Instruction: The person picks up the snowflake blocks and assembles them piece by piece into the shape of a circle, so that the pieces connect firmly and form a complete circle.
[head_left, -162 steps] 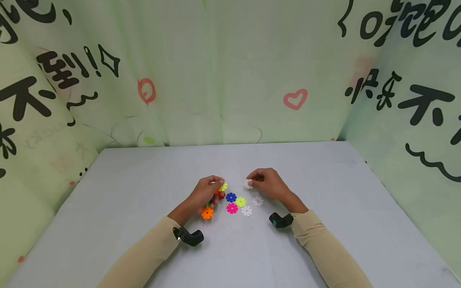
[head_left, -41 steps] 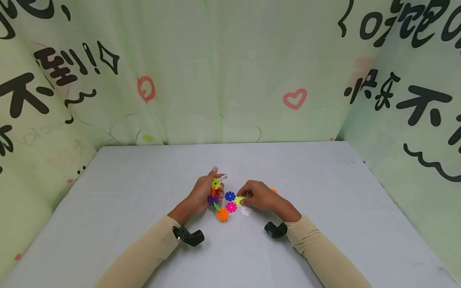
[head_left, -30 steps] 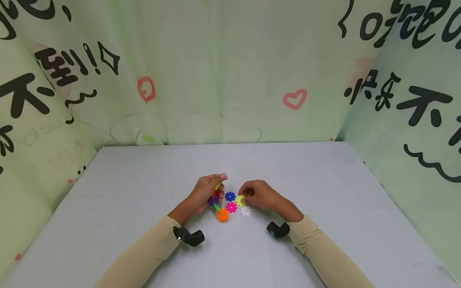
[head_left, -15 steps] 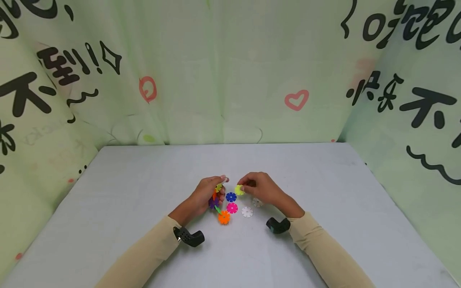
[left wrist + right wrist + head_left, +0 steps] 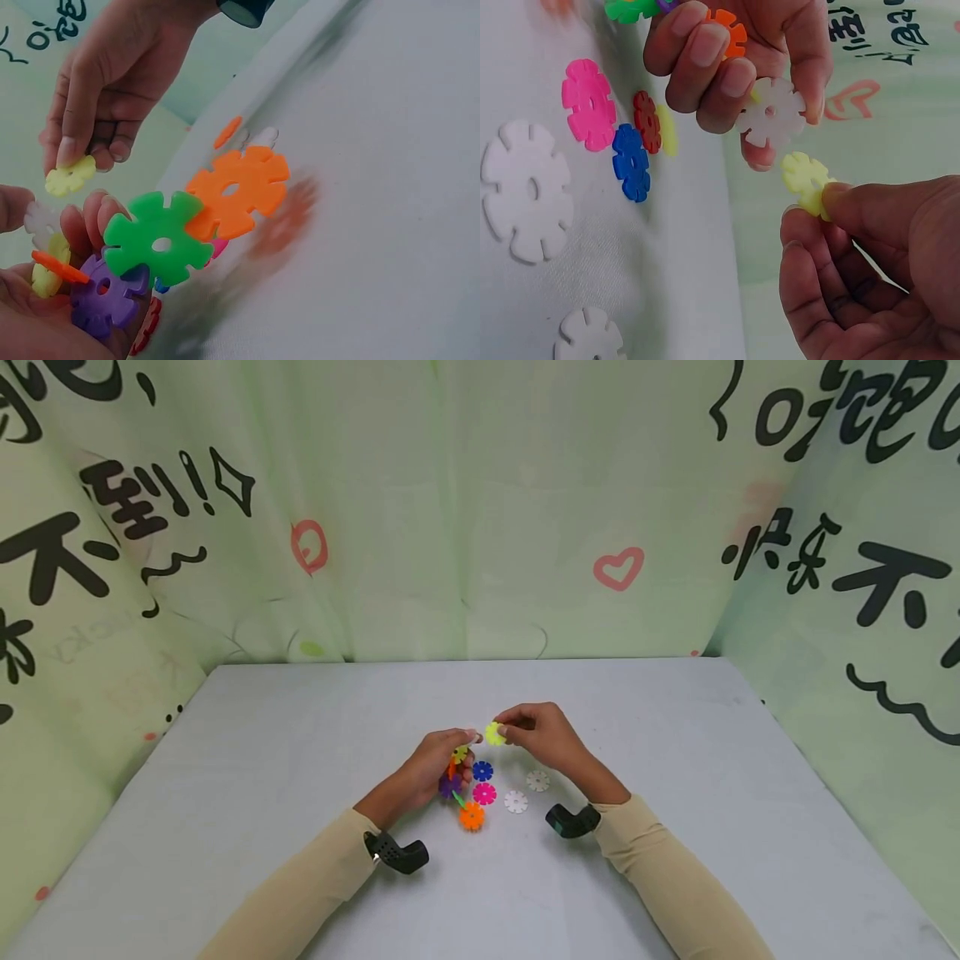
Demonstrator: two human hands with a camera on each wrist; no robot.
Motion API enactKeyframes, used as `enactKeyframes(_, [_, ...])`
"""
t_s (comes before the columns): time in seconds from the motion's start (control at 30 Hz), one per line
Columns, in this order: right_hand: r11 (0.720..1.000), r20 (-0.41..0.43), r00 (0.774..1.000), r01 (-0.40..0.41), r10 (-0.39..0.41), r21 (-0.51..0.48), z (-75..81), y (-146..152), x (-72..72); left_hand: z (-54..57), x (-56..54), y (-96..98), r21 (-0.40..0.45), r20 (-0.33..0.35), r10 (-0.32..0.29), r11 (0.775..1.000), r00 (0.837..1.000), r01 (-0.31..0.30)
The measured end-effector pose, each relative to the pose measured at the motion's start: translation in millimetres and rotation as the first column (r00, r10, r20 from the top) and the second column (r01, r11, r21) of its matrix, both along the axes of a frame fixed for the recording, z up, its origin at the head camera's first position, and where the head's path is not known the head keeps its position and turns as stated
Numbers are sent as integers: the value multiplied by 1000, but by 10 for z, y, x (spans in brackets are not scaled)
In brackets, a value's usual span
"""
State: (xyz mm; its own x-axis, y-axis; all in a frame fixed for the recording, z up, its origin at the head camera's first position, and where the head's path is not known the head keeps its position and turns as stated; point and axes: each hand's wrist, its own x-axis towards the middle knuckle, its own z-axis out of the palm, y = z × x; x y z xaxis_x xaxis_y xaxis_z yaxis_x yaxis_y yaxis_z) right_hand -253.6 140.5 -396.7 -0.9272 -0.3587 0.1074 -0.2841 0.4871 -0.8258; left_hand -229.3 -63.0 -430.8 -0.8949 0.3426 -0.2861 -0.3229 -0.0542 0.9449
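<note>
My left hand grips a chain of interlocked plastic snowflake discs. White, yellow, orange, purple, green and orange discs make it up. The white one stands at the thumb end, and the green and orange discs hang out below the palm. Between thumb and fingertips my right hand pinches a loose yellow disc. This disc is raised off the table, close to the chain's white disc but apart from it.
Loose discs lie on the white table below the hands: blue, pink, two white, and red beside a yellow one. Another orange disc lies farther right. Printed curtains surround the table's back and sides.
The white disc formerly in my right hand now sits on the chain. My right hand has lifted the yellow disc off the table and brought it up near the left thumb.
</note>
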Motion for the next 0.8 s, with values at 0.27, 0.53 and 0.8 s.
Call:
enactKeyframes(0.27, [999, 43, 999, -9, 11, -51, 20, -31, 6, 6, 15, 34, -35, -19, -7, 999, 1000, 6])
enactKeyframes(0.53, [999, 104, 994, -39, 43, -37, 22, -26, 9, 8, 20, 69, -55, -38, -31, 998, 999, 29])
enactKeyframes(0.8, [996, 155, 985, -60, 70, -69, 8, -19, 23, 38, 30, 72, -96, -53, -1, 995, 999, -4])
